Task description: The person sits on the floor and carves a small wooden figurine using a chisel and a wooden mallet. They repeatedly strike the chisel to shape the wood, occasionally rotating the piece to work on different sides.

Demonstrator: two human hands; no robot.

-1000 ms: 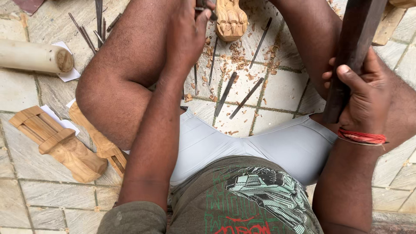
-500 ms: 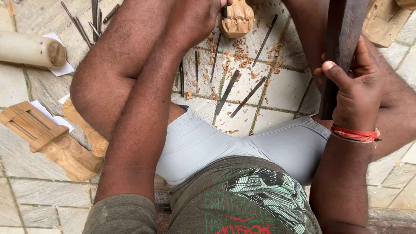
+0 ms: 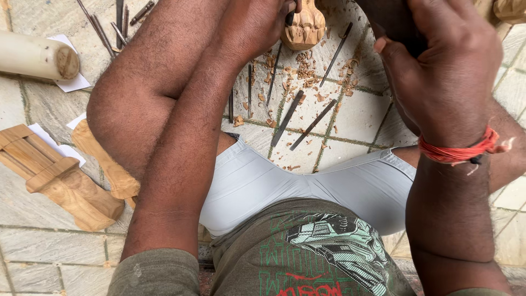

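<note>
I sit on a tiled floor with my knees apart. At the top middle, my left hand (image 3: 257, 22) is closed around a thin dark chisel (image 3: 290, 17), whose tip rests on a small pale carved wooden piece (image 3: 305, 28) standing on the floor. My right hand (image 3: 444, 71), with a red thread around the wrist, is raised at the upper right. It grips a dark wooden club (image 3: 395, 23) that is mostly hidden behind the fingers and cut off by the frame's top.
Several slim chisels (image 3: 287, 118) and wood chips (image 3: 304, 71) lie between my legs. On the left are a pale wooden cylinder (image 3: 38, 55), two carved wooden blocks (image 3: 60, 181), paper scraps and more metal tools (image 3: 109, 22).
My right hand has swung the dark club down and to the left, closer to the carved piece. My left hand stays on the chisel.
</note>
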